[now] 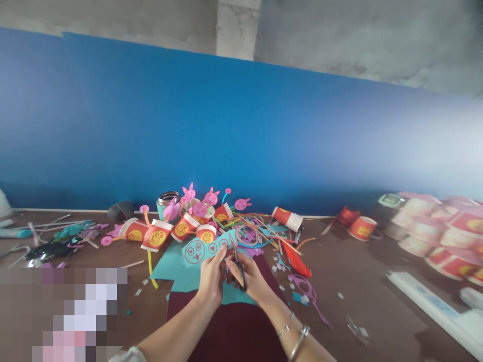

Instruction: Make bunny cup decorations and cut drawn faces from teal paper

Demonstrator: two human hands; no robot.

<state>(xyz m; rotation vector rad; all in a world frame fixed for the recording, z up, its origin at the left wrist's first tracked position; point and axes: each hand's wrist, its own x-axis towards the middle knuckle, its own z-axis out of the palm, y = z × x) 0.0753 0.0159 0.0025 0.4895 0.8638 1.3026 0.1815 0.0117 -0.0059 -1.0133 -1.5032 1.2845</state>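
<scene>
My left hand pinches a teal paper piece printed with a round bunny face and small pink shapes. My right hand grips black-handled scissors, whose blades point up into the teal piece's right edge. Both hands meet above a dark maroon sheet and a larger teal sheet on the brown table. Bracelets ring my right wrist.
Red paper cups with pink bunny toppers, straws and paper scraps crowd the table behind my hands. A fallen cup lies to the right. Stacked cups fill the far right, a white box near it. A blue wall stands behind.
</scene>
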